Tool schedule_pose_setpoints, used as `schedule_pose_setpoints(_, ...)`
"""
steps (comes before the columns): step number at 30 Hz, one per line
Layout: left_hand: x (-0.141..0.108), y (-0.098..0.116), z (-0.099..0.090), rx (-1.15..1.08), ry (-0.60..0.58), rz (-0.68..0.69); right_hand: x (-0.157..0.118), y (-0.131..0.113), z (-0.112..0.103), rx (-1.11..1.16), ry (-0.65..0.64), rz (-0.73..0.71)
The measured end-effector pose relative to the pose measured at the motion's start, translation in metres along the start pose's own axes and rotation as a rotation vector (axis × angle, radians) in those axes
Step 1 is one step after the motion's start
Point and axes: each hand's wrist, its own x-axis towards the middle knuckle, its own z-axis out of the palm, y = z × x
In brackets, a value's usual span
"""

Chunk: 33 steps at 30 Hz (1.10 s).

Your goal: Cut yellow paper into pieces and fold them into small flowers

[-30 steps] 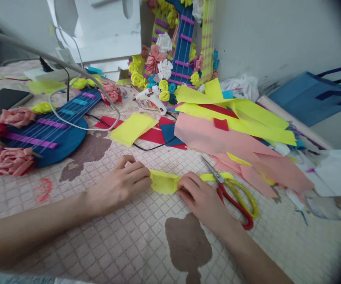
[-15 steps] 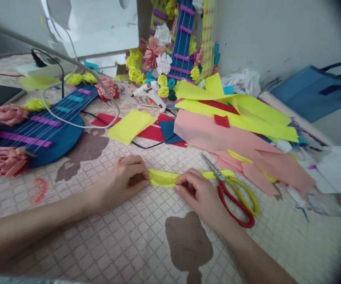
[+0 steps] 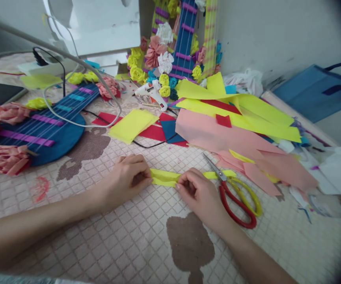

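Two arms reach in over the worktop, the left from the near left corner, the right from the near right. Wrists low, both hands face inward: left hand, right hand, each with thumb and fingers together, clamped on one end of one yellow strip. It's mid-worktop, long axis running left to right. One pair of scissors points to the far left. One guitar lies by the left edge; farther off, one glue gun.
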Motion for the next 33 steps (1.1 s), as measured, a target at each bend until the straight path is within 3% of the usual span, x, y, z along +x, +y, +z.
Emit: schedule_pose_setpoints(33,0.0009,0.0006,0.0000,-0.006,-0.016,-0.026,0.0012,-0.0030,0.0042,-0.049,0.039,0.026)
